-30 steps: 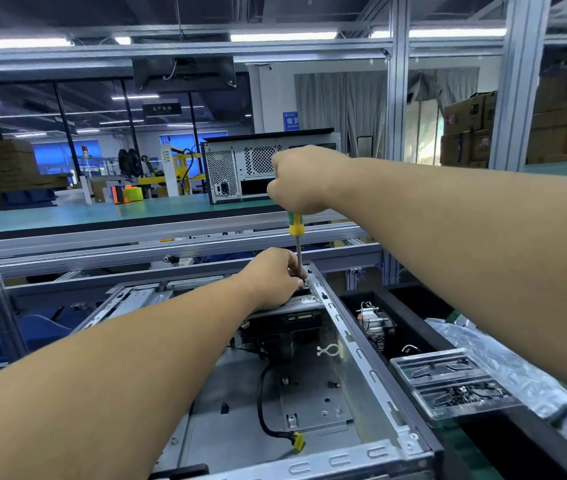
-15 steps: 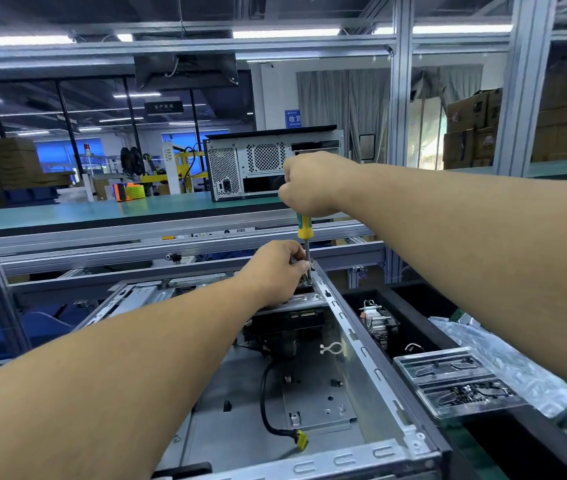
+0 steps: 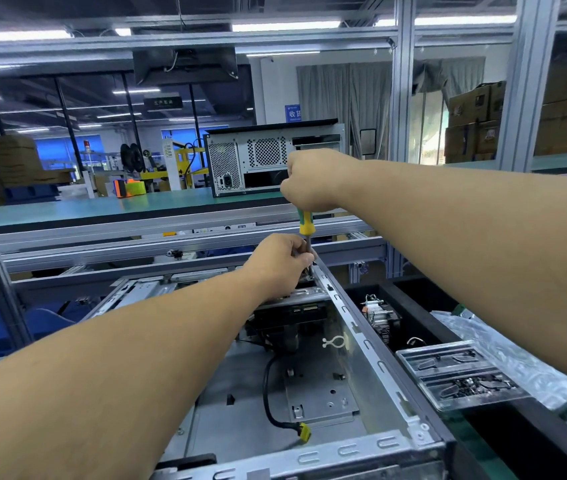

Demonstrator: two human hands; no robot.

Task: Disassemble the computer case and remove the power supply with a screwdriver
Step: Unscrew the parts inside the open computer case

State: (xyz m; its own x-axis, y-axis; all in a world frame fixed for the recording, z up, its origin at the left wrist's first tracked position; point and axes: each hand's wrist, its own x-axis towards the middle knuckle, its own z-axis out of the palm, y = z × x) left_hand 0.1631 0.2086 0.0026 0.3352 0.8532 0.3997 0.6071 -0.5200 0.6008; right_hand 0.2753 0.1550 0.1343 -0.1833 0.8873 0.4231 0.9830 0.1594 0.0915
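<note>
Computer case (image 3: 309,393), opened, lying on the table. Left hand (image 3: 280,263) curls round the screwdriver (image 3: 307,233) shaft at the far rim; right hand (image 3: 313,180) grips its handle from above; clear parts tray (image 3: 458,374) at right.

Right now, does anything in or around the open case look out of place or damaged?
Nothing looks damaged. One loose end: a black cable lies across the floor of the case, and its yellow connector is plugged into nothing.
</note>
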